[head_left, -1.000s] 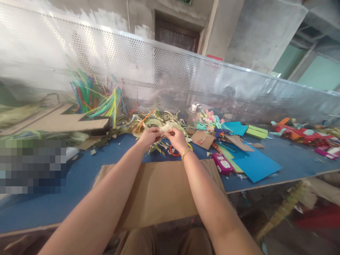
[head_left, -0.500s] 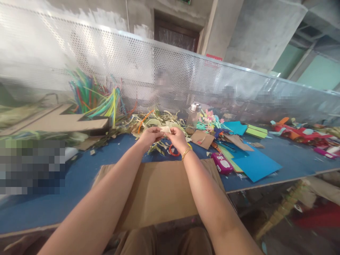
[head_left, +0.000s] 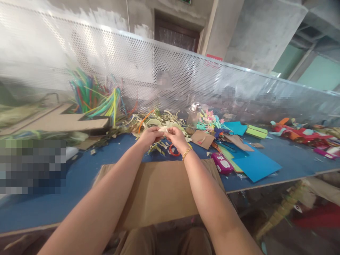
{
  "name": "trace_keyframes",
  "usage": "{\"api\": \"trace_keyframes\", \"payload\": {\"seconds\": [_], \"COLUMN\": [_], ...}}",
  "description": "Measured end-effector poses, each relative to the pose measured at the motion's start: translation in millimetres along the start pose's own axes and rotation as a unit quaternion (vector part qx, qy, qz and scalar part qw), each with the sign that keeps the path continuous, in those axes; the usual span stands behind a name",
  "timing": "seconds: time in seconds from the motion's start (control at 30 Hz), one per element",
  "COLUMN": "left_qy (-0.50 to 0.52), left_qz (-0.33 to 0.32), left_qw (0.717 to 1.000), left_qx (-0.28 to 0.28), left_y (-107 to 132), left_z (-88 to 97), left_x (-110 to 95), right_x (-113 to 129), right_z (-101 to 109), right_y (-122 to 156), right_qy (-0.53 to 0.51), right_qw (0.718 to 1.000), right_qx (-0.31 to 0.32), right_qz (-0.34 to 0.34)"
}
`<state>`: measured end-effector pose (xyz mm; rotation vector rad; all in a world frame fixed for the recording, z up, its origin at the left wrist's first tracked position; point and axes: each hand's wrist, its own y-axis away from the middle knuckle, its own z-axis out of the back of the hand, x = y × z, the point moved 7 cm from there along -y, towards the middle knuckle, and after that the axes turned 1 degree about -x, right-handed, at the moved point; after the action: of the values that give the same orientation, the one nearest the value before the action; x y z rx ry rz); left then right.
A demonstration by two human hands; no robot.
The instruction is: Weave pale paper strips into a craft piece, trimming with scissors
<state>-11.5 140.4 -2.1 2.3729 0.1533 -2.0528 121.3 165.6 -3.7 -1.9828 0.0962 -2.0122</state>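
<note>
Between my two hands is a small, pale cream piece [head_left: 163,129], thin and folded, perhaps a strip of dried husk or paper. My left hand [head_left: 150,137] pinches its left side with the fingertips. On the other side, my right hand [head_left: 176,137] pinches it too, with a gold chain bracelet [head_left: 187,153] on the wrist. Just behind the hands lies a heap of pale, curled husk-like strips [head_left: 170,118]. A ring of red tape or cord [head_left: 174,150] rests on the table by my right wrist. Beneath my forearms lies a brown cardboard sheet [head_left: 159,191].
Colourful pipe cleaners [head_left: 91,94] stand at back left beside cut cardboard [head_left: 79,122]. A clear bottle [head_left: 194,115] stands behind my right hand. To the right are blue paper [head_left: 255,161], a purple packet [head_left: 222,163] and pastel paper flowers [head_left: 208,120]. A perforated metal screen [head_left: 132,67] borders the back.
The cream piece has shifted slightly left and looks more bunched between my fingertips. Both hands otherwise stay in nearly the same place.
</note>
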Motion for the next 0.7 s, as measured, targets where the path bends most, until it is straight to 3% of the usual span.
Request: {"api": "trace_keyframes", "payload": {"seconds": [0.27,0.7], "left_qy": [0.01,-0.012], "left_qz": [0.053,-0.035], "left_qw": [0.999,0.999], "left_qx": [-0.007,0.0], "left_y": [-4,-1], "left_z": [4.1,-2.4], "left_x": [10,-3], "right_x": [-3,-4], "right_z": [-3,5], "right_y": [-2,-1], "right_qy": [-0.002,0.018], "right_qw": [0.999,0.999], "right_qx": [0.019,-0.029], "right_qz": [0.04,-0.006]}}
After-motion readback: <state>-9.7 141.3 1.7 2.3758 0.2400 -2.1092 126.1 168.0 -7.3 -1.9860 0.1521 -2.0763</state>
